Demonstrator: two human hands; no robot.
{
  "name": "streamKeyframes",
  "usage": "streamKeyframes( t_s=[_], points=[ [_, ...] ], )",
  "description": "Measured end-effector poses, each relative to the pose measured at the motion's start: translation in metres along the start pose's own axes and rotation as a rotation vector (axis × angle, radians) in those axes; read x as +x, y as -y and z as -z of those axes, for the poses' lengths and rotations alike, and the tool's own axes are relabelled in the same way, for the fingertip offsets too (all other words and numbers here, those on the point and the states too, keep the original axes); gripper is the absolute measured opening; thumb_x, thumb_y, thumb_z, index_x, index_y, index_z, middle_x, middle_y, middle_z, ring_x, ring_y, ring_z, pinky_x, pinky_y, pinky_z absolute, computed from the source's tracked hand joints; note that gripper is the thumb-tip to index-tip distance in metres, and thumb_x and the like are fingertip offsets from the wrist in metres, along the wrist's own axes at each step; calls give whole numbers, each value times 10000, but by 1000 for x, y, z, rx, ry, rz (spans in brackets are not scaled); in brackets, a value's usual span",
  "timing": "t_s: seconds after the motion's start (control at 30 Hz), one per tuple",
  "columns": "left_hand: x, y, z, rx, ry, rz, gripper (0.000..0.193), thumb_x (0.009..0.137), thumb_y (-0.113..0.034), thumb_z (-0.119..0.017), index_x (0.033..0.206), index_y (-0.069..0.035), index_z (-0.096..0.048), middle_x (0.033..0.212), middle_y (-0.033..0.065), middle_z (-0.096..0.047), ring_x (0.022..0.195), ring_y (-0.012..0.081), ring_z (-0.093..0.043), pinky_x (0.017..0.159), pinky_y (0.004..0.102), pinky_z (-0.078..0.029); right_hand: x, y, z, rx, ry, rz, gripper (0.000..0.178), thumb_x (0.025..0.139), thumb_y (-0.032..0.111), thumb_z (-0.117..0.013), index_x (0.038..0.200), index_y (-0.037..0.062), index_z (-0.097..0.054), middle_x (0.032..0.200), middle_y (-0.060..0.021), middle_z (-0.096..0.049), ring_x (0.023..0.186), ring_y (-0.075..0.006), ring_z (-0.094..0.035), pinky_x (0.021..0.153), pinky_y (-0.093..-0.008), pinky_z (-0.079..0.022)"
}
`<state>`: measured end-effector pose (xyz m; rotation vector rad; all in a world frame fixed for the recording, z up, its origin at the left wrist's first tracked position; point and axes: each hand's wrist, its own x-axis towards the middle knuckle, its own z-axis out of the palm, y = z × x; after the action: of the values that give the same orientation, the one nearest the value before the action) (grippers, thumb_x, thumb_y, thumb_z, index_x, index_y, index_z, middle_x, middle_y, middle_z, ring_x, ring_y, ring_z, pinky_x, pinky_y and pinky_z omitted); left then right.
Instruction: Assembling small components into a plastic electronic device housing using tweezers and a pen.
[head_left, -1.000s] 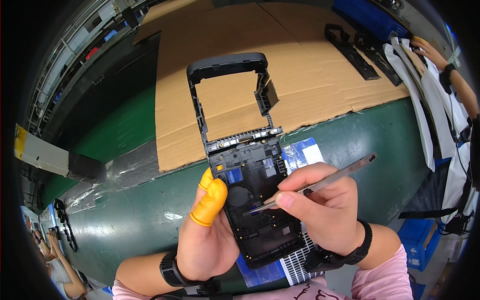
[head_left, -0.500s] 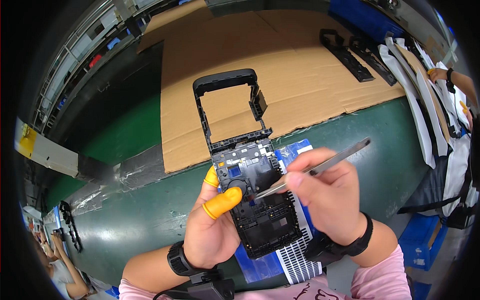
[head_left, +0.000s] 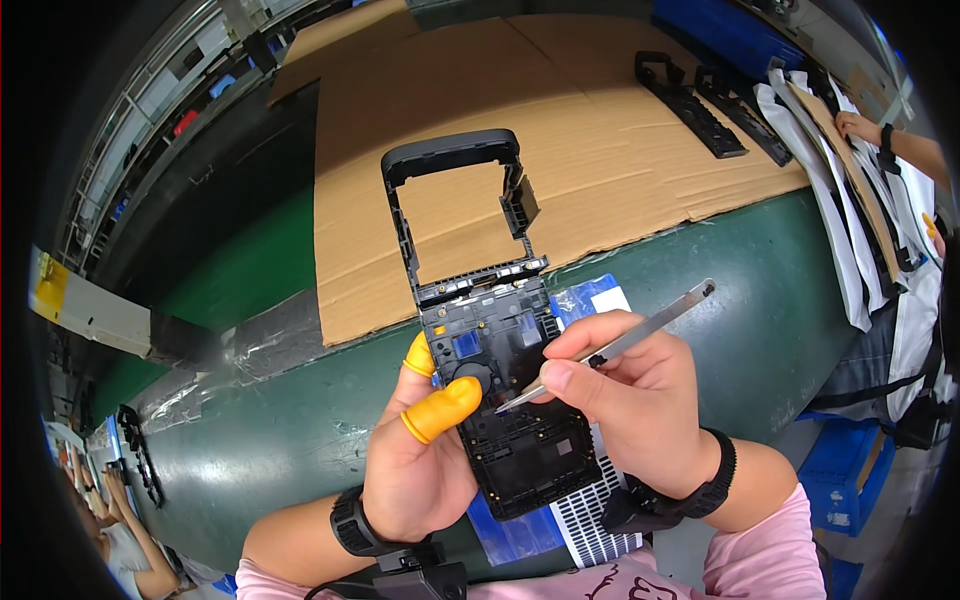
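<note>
My left hand (head_left: 420,460), with yellow finger cots on its thumb and a finger, grips the left edge of a black plastic device housing (head_left: 525,440). The housing has an open rectangular frame at its far end and a ribbed, screw-studded body. Pinched in my right hand (head_left: 635,400) is a pair of metal tweezers (head_left: 650,325). Their tips rest at or just above the middle of the housing, close to my left thumb; whether they hold anything is too small to tell. Under the housing lies a sheet of small black labels (head_left: 590,525) on a blue film (head_left: 515,535).
Brown cardboard (head_left: 570,130) covers the far part of the green table (head_left: 270,430). Two black frames (head_left: 695,115) lie on it at the far right. White bags (head_left: 815,200) stand at the right beside another person's hand (head_left: 858,126). A blue crate (head_left: 845,475) sits below.
My right hand and the tweezers have shifted slightly left, and the tips have moved a little left and down on the housing. The other person's hand at right has moved further left.
</note>
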<state>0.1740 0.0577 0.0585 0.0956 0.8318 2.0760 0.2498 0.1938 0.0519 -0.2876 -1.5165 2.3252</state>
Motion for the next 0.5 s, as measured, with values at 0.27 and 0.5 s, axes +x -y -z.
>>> streamKeyframes(
  t_s=[0.27, 0.5],
  points=[
    [-1, 0, 0, 0, -7, -5, 433, 814, -19, -405, 1237, -77, -334, 1181, 125, -471, 1095, 242, -463, 936, 380, -366, 0, -2, -1, 17, 2, -2, 126, 781, -17, -584, 904, -24, -559, 776, -54, -593, 690, -64, -567, 589, -167, -448],
    [0, 0, 0, 6, -18, 0, 421, 819, -18, -401, 1231, -78, -340, 1170, 125, -478, 1078, 243, -476, 928, 378, -375, 0, -2, -1, 21, -6, 1, 115, 781, -30, -575, 895, -28, -562, 781, -60, -596, 696, -71, -572, 601, -170, -456]
  ],
)
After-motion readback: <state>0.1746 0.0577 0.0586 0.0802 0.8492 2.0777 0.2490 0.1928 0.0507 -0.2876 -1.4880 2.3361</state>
